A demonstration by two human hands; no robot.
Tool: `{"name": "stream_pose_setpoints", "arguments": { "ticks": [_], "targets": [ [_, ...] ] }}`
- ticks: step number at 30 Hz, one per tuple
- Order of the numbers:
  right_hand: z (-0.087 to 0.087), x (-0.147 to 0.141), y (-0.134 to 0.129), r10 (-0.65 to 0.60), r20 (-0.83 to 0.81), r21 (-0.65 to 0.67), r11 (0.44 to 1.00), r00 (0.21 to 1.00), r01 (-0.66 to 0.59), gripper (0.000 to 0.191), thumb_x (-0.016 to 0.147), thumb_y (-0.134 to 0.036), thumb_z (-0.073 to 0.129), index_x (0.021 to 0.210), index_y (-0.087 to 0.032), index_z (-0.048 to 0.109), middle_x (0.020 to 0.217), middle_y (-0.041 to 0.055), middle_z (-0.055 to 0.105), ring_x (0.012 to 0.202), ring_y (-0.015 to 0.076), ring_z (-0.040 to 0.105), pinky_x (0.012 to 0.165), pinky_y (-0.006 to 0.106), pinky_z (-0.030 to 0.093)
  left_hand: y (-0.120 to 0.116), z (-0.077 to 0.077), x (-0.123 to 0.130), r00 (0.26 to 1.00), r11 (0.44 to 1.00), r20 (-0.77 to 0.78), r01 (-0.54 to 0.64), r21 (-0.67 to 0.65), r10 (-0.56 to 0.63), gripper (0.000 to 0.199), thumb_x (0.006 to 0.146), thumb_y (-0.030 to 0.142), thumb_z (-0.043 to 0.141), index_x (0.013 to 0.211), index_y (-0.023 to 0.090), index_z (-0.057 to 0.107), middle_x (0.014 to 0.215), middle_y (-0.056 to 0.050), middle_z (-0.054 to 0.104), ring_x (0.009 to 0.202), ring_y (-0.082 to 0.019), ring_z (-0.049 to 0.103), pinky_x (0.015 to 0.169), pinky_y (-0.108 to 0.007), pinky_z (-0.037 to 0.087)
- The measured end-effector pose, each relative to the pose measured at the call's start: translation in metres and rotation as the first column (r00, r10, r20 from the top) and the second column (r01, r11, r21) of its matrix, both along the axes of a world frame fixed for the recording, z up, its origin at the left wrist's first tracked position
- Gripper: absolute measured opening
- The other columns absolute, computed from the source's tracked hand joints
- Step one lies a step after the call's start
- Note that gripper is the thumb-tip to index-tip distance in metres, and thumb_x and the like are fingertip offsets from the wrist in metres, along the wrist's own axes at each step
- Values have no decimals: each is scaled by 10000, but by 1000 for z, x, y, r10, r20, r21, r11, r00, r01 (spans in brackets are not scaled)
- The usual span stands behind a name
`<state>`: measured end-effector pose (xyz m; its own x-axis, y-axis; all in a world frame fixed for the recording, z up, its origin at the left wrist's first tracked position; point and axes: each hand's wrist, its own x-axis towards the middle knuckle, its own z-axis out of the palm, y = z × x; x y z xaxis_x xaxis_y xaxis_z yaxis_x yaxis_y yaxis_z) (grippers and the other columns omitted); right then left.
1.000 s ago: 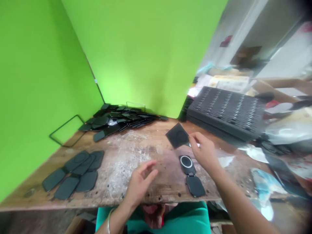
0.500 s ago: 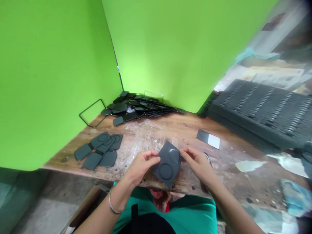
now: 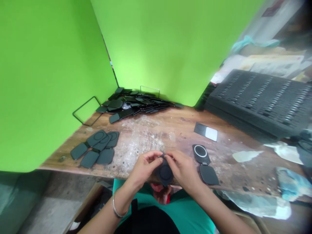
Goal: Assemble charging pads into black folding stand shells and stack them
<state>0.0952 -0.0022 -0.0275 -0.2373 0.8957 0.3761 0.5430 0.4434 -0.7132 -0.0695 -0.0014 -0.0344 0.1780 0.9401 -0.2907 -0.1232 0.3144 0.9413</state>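
Note:
Near the table's front edge, my left hand (image 3: 146, 166) and my right hand (image 3: 183, 169) are close together, fingertips almost meeting. Between them is a dark grey sheet (image 3: 166, 173) marked with circles, pinched near its upper end by both thumbs and fingers. Its upper part is hidden behind my fingers. Just right of my right hand lies an unfolded two-panel charging pad (image 3: 209, 175), one panel showing a white ring. Farther back is a small dark card (image 3: 200, 128) with a white rectangle on it.
Several dark folding pads (image 3: 90, 159) overlap at the left. A heap of black pads (image 3: 136, 104) lies against the green partition (image 3: 158, 48). At right stand a black slotted case (image 3: 258, 100), a torn white scrap (image 3: 246, 156) and a crumpled blue cloth (image 3: 292, 185).
My right hand has moved left, bringing both hands' fingertips together at the sheet's top. The sheet looks narrower. The charging pad at right, formerly mostly behind my right hand, is uncovered.

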Motion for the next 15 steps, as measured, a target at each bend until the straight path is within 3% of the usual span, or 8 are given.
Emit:
{"name": "stream_pose_setpoints", "arguments": {
  "ticks": [3, 8, 12, 14, 15],
  "targets": [
    [-5, 3, 0, -62, 49, 48, 997, 997, 60, 285, 997, -275, 411, 841, -195, 636, 816, 80, 679, 756, 211, 636, 670, 303, 462, -1, -1, 4, 1000, 1000, 10, -6, -20, 6, 280, 691, 357, 774, 891, 171, 717, 657, 35, 582, 625, -103, 507, 616, -222, 386],
    [-5, 43, 19, -329, -101, -156, 937, 939, 312, 305, 956, -405, 452, 763, -205, 576, 615, 13, 577, 570, 161, 542, 549, 263, 420, 2, -5, 1, 995, 985, 68, -54, -165, 66, 367, 623, 391, 822, 876, 160, 689, 663, 29, 623, 608, -108, 565, 608, -223, 436],
    [2, 87, 33, -586, -359, -367, 804, 727, 467, 331, 889, -515, 561, 783, -202, 543, 510, -40, 533, 414, 118, 477, 423, 224, 381, 7, -10, -4, 985, 960, 46, -148, -238, 164, 415, 584, 405, 842, 863, 151, 668, 748, -6, 687, 638, -130, 620, 604, -238, 488],
    [9, 93, 31, -609, -484, -375, 793, 628, 480, 320, 892, -508, 587, 846, -193, 557, 603, -5, 627, 503, 140, 604, 503, 242, 489, 8, -12, -1, 979, 954, 62, -173, -244, 194, 429, 588, 404, 844, 877, 156, 648, 772, -15, 700, 651, -140, 638, 604, -245, 500],
    [14, 90, 26, -585, -516, -355, 811, 626, 465, 307, 906, -494, 586, 885, -188, 578, 690, 26, 676, 607, 163, 671, 592, 276, 547, 9, -14, 3, 978, 955, 81, -165, -246, 190, 436, 596, 404, 844, 892, 161, 636, 783, -18, 703, 661, -146, 647, 610, -251, 506]
  ]
}}
